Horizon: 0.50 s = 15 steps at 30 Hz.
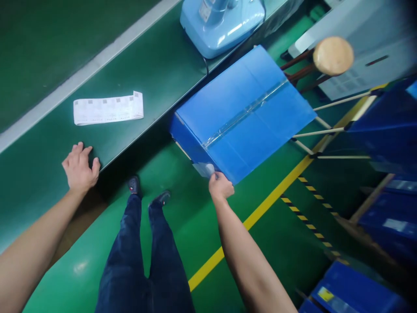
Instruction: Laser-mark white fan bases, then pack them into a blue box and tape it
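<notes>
At one o'clock, the blue box has its top seam taped; the right hand pinches a pale slip at the near end, seemingly not yet flat. At nine, the left hand, fingers apart, rests on the bench near a paper strip.

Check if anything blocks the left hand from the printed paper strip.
Nothing visible does. The left hand is at the edge of the green tabletop; only its surface separates hand and printed paper strip.
</notes>
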Each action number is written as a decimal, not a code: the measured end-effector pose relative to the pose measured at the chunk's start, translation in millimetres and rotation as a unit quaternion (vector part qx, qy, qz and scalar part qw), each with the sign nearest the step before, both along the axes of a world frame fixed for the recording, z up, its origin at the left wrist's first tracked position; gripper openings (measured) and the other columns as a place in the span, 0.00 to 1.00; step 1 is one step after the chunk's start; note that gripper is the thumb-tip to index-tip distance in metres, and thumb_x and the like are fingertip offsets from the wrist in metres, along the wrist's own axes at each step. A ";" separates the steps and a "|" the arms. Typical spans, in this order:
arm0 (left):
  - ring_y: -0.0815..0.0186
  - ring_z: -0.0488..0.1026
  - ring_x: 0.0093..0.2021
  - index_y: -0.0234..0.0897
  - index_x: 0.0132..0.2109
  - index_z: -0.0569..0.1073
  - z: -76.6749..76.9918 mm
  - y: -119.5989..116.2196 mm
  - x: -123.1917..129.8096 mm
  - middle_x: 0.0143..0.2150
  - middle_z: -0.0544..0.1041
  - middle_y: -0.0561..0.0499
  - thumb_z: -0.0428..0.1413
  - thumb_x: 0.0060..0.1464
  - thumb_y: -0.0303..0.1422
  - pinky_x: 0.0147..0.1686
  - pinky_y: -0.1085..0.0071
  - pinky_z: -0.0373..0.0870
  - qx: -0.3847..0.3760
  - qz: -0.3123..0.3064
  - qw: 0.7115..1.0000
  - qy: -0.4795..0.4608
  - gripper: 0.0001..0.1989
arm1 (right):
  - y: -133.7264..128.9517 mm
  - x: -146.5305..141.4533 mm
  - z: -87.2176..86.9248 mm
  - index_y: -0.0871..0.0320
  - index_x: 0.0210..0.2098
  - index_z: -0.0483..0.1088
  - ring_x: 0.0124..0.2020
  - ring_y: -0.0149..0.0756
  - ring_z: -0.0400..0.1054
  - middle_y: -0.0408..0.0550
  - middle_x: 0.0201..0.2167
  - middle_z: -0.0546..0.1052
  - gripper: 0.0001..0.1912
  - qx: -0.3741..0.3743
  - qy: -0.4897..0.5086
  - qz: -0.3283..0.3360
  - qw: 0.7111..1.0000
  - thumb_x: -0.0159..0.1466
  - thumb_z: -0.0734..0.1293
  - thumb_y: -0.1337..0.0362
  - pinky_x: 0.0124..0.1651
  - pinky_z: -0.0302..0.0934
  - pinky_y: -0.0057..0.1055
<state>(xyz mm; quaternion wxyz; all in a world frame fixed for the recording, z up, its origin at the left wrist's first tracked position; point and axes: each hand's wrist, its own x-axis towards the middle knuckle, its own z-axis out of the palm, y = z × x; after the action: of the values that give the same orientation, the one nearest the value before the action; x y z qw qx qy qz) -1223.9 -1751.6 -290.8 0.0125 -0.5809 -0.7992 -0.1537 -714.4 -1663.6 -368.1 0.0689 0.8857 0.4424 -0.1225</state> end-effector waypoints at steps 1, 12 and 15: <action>0.43 0.59 0.79 0.33 0.69 0.73 -0.5 0.0 -0.4 0.78 0.66 0.32 0.49 0.72 0.46 0.73 0.45 0.54 0.000 0.001 1.000 0.000 0.28 | 3.4 -1.6 -1.0 0.46 0.58 0.82 0.46 0.52 0.80 0.58 0.42 0.83 0.18 -0.004 -0.002 0.004 1.000 0.75 0.66 0.51 0.53 0.72 0.46; 0.41 0.61 0.78 0.32 0.68 0.73 -3.1 -1.3 -0.5 0.77 0.67 0.31 0.50 0.72 0.45 0.72 0.44 0.55 0.012 -0.006 1.000 -0.004 0.28 | -8.1 6.6 6.5 0.54 0.54 0.79 0.47 0.59 0.81 0.64 0.41 0.84 0.16 -0.015 -0.045 -0.008 0.999 0.76 0.64 0.55 0.51 0.72 0.50; 0.41 0.61 0.79 0.32 0.68 0.73 -1.7 -1.2 0.5 0.77 0.67 0.31 0.50 0.72 0.46 0.72 0.44 0.55 0.011 -0.005 1.000 -0.008 0.28 | -10.6 5.7 5.5 0.54 0.55 0.78 0.47 0.59 0.81 0.63 0.41 0.84 0.17 -0.017 -0.046 -0.005 0.999 0.76 0.63 0.55 0.51 0.72 0.50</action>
<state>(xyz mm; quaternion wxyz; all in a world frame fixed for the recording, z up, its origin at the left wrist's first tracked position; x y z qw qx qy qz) -1223.4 -1752.8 -292.4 0.0114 -0.5831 -0.7949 -0.1673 -708.7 -1674.2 -362.6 0.1038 0.8911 0.4326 -0.0897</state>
